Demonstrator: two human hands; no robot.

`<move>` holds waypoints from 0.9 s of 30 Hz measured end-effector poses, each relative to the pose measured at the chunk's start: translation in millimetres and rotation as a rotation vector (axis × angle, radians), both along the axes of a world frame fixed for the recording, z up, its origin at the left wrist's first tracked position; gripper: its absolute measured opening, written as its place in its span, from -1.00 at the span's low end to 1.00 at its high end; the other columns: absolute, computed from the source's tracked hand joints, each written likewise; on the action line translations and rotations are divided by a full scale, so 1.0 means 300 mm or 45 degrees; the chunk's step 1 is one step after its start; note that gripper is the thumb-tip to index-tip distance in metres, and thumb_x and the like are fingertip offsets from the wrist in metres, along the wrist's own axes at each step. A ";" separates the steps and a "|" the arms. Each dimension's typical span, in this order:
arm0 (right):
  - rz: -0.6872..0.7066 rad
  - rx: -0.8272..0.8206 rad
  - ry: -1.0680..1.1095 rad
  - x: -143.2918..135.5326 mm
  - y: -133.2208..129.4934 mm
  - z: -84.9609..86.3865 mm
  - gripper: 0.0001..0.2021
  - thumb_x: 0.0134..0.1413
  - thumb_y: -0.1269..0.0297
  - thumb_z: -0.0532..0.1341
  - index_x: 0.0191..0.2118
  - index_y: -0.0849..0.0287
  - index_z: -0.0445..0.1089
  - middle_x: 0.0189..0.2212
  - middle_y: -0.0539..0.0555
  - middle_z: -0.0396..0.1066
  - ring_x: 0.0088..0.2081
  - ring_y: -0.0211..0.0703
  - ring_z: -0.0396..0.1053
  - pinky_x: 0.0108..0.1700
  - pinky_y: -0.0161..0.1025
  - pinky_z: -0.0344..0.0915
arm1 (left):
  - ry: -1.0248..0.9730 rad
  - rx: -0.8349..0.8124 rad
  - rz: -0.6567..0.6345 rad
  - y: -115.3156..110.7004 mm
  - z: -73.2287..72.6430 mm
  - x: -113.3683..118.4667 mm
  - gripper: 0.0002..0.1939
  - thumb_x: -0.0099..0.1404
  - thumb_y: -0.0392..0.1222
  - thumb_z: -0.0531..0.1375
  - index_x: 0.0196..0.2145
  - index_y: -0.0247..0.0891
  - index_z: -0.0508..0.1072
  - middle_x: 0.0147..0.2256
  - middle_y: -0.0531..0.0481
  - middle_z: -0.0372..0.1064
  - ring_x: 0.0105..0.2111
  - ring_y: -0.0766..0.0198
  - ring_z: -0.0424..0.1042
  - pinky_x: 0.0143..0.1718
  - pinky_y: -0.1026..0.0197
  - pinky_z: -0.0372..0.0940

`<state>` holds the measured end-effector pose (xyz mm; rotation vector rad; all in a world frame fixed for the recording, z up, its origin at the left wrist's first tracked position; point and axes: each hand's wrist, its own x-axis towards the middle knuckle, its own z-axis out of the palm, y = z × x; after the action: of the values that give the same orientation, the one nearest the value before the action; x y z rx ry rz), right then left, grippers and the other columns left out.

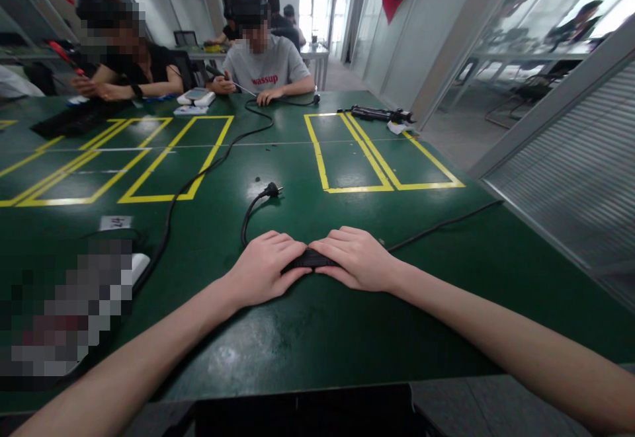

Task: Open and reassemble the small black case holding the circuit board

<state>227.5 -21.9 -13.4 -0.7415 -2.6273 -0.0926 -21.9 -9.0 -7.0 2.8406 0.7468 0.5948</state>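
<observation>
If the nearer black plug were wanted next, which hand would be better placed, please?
Probably the left hand: the plug lies just beyond it, while the right hand is farther off. Both hold the black object, so left would release first.

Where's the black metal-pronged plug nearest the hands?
In the head view, left of centre, the black metal-pronged plug lies on the green tabletop, just beyond the left hand.

Big green table [397, 344], yellow tape [357, 190] on top, black plug [271, 190] near the middle, long black cord [170, 209], small white card [116, 223], dark thing [377, 114] far back.
</observation>
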 end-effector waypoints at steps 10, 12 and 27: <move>0.002 0.225 0.025 0.010 -0.001 -0.003 -0.65 0.48 0.24 0.07 0.20 0.21 0.43 0.10 0.21 0.55 0.00 -0.01 0.46 -0.06 -0.10 0.45 | -0.201 -0.393 0.162 -0.016 0.027 0.011 -0.64 0.41 0.04 0.22 0.04 -0.23 0.40 -0.09 -0.12 0.55 -0.15 0.08 0.54 -0.12 0.08 0.41; 0.001 0.272 0.050 0.013 0.003 -0.008 -0.66 0.48 0.30 0.07 0.20 0.16 0.44 0.12 0.16 0.54 0.04 -0.01 0.46 -0.03 -0.10 0.47 | -0.246 -0.565 0.228 -0.016 0.030 0.012 -0.65 0.47 0.01 0.14 0.10 -0.22 0.38 -0.09 -0.10 0.57 -0.17 0.11 0.56 -0.12 0.09 0.42; -0.073 -0.307 0.292 0.008 0.003 -0.008 -0.68 0.34 0.14 0.26 0.09 0.19 0.44 -0.18 0.17 0.59 -0.18 -0.04 0.52 -0.15 -0.14 0.47 | -0.133 -0.404 0.170 -0.013 0.026 0.001 -0.71 0.40 -0.08 0.29 0.02 -0.23 0.45 -0.15 -0.05 0.52 -0.16 0.12 0.51 -0.15 0.12 0.38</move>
<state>230.0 -21.0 -15.9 -0.8519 -2.4232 0.2811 -21.5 -12.9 0.8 2.4668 0.9257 0.5792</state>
